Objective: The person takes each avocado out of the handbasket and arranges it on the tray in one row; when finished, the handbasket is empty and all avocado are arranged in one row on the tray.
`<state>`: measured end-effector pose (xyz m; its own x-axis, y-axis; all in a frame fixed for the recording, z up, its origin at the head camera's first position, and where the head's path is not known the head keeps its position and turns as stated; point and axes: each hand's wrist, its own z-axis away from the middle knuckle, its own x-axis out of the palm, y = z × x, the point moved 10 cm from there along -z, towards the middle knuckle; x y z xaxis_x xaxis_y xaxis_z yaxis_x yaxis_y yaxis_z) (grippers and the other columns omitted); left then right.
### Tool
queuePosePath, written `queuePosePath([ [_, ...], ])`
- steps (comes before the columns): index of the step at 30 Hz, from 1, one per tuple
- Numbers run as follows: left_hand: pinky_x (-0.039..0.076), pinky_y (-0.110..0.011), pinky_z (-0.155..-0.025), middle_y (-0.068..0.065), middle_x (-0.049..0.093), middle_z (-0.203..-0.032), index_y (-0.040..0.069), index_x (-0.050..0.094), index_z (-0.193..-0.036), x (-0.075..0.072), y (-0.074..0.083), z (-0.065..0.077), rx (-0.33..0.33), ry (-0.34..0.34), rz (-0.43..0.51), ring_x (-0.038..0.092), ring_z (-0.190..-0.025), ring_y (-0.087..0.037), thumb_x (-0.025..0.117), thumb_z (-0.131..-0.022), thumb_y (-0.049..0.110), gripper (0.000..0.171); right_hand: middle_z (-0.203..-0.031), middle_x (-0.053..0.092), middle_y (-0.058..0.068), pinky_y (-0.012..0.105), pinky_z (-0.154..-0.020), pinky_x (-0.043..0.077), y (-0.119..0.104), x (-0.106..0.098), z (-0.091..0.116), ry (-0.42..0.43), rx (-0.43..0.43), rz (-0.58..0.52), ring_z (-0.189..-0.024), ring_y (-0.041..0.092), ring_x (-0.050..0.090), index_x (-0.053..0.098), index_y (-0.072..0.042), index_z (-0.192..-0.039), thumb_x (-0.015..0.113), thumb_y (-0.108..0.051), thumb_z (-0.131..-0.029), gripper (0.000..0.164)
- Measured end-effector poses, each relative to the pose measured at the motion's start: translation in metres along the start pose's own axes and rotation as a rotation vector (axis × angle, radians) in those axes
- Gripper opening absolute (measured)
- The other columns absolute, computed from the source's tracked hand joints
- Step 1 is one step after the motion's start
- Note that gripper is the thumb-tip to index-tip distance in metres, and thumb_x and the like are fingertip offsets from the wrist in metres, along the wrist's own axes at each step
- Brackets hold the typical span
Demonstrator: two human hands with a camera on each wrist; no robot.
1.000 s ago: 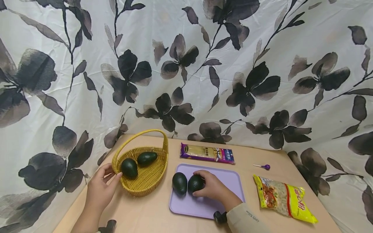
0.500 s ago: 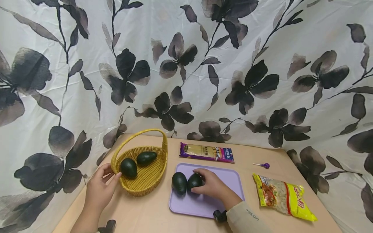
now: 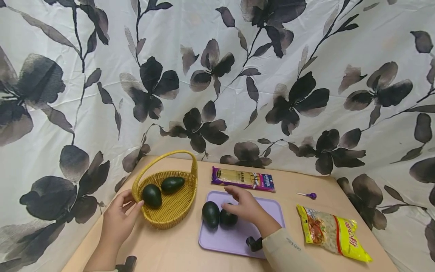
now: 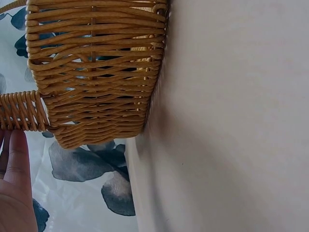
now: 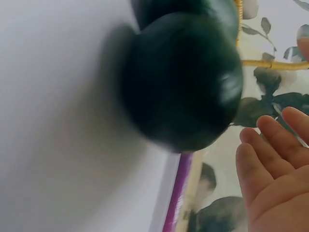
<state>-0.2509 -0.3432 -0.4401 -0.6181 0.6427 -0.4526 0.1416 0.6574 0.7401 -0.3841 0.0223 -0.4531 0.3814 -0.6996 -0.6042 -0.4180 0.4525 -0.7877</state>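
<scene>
A yellow woven basket (image 3: 165,223) with a tall handle stands at the left, two dark green avocados (image 3: 152,196) inside it. My left hand (image 3: 119,218) holds the basket at the foot of its handle, thumb in front and fingers behind. In the left wrist view, fingers (image 4: 18,157) meet the wrapped handle. Two more avocados lie side by side on a lilac tray (image 3: 222,241): a left one (image 3: 210,216) and a right one (image 3: 227,220). Over the right one hovers my right hand (image 3: 247,207), fingers spread. The right wrist view shows its fingers (image 5: 277,159) apart from that avocado (image 5: 183,82).
Behind the tray lies a purple-ended pack of dry noodles (image 3: 242,178). A purple lollipop (image 3: 310,195) and a yellow food bag (image 3: 334,233) are on the right. Floral cloth (image 3: 231,109) hangs behind the table.
My right hand has let go of the right tray avocado and risen slightly above it. My left hand stays on the basket.
</scene>
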Motion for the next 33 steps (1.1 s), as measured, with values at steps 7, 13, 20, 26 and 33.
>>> queuePosePath([
  [7, 0.051, -0.009, -0.091, -0.007, 0.061, -0.115, 0.005, 0.055, -0.125, 0.001, 0.0, 0.0, 0.001, 0.001, 0.026, 0.049, -0.103, 0.014, 0.076, -0.083, 0.014, 0.048, -0.138, 0.054, 0.0, 0.036, -0.112, 0.041, -0.019, 0.004, -0.017, 0.005, -0.02, 0.006, -0.128, 0.017, 0.05, 0.051, -0.018, -0.137, 0.077, -0.041, -0.08, 0.066],
  [13, 0.051, -0.011, -0.091, -0.006, 0.061, -0.116, 0.006, 0.054, -0.126, 0.002, -0.002, 0.002, -0.003, -0.004, 0.024, 0.049, -0.104, 0.014, 0.076, -0.084, 0.016, 0.048, -0.135, 0.056, -0.001, 0.037, -0.113, 0.041, -0.039, 0.013, -0.035, -0.002, -0.064, -0.021, -0.126, 0.02, 0.052, 0.05, -0.018, -0.137, 0.077, -0.038, -0.081, 0.065],
  [20, 0.051, -0.015, -0.091, -0.001, 0.06, -0.117, 0.009, 0.053, -0.127, 0.0, 0.0, 0.0, 0.025, -0.008, 0.003, 0.048, -0.106, 0.016, 0.075, -0.085, 0.018, 0.048, -0.134, 0.057, 0.004, 0.033, -0.111, 0.043, -0.062, 0.024, -0.054, 0.019, -0.107, -0.067, -0.124, 0.016, 0.053, 0.051, -0.014, -0.135, 0.076, -0.034, -0.083, 0.061],
  [26, 0.051, -0.011, -0.091, -0.003, 0.06, -0.116, 0.009, 0.053, -0.127, 0.001, -0.001, 0.0, 0.023, -0.013, -0.009, 0.052, -0.106, 0.008, 0.075, -0.085, 0.019, 0.048, -0.13, 0.059, -0.002, 0.031, -0.11, 0.044, -0.069, 0.046, -0.075, -0.003, -0.105, -0.049, -0.123, 0.014, 0.053, 0.054, -0.016, -0.133, 0.077, -0.032, -0.081, 0.059],
  [33, 0.05, -0.007, -0.09, -0.004, 0.06, -0.116, 0.008, 0.052, -0.128, 0.0, -0.001, 0.0, 0.026, -0.019, -0.015, 0.053, -0.106, 0.006, 0.075, -0.085, 0.02, 0.049, -0.132, 0.059, 0.0, 0.03, -0.11, 0.045, -0.078, 0.066, -0.094, -0.044, -0.116, 0.019, -0.123, 0.014, 0.053, 0.054, -0.016, -0.133, 0.077, -0.032, -0.082, 0.058],
])
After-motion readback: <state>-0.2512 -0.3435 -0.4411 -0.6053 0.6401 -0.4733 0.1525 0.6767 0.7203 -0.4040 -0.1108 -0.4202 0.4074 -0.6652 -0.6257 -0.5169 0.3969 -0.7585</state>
